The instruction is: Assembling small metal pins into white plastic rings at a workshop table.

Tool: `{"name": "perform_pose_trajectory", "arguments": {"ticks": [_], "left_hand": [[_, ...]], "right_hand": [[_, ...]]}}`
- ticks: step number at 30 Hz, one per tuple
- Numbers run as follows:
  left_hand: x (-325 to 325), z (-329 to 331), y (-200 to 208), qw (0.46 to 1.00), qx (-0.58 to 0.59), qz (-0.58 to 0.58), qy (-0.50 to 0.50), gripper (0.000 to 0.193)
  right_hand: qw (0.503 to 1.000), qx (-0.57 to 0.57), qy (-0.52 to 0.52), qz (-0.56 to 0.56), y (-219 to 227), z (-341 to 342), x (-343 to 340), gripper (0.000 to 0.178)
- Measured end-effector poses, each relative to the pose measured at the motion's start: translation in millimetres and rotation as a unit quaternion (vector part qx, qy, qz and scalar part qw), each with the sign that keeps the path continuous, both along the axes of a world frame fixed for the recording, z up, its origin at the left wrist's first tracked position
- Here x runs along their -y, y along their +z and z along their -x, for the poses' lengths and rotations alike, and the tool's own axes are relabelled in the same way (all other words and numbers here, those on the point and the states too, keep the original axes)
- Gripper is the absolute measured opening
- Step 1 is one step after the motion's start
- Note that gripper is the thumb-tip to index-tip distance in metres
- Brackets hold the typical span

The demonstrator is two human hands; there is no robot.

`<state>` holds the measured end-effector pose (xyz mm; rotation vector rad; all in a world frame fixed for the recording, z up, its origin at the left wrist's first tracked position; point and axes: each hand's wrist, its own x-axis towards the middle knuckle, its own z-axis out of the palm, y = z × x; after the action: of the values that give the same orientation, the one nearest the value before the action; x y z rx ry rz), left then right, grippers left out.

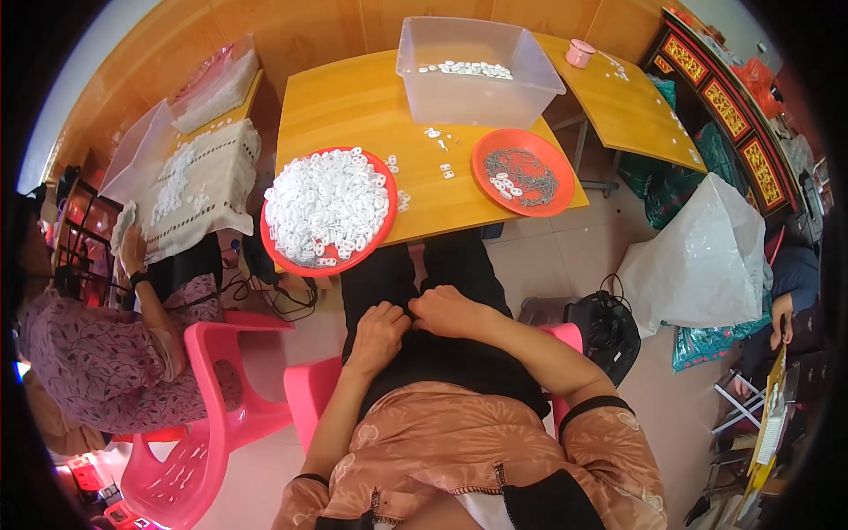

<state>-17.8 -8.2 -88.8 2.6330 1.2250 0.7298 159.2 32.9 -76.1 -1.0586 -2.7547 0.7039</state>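
Both of my hands meet over my lap, close together above my black trousers. My left hand [380,336] has its fingers bent inward. Beside it my right hand [446,309] is curled closed, its thumb side next to the left fingers. What they hold, if anything, is hidden. Ahead on the yellow table [340,106], a red plate [389,212] is heaped with small white plastic pieces [327,203] that have holes. To the right, an orange-red plate [495,146] carries grey metal chains [530,172] and several white pieces.
A clear plastic bin [477,102] holding white pieces stands at the table's back. More loose pieces [446,171] lie between the plates. At left, a co-worker [115,353] sits by a cloth-covered table [225,177] and a pink chair [212,389]. A white sack [698,256] stands right.
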Motion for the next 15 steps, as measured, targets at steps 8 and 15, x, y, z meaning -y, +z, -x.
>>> {"name": "perform_pose_trajectory", "arguments": {"ticks": [8,15], "left_hand": [[-2.4,3.1,-2.0,0.997,-0.049,0.042,-0.032,0.004],[-1.9,15.4,-8.1,0.990,-0.117,0.083,-0.003,0.005]], "right_hand": [[0.996,0.069,0.028,-0.043,-30.7,2.5,10.2,0.019],[0.993,0.099,0.061,0.036,-24.1,21.7,23.5,0.020]]}}
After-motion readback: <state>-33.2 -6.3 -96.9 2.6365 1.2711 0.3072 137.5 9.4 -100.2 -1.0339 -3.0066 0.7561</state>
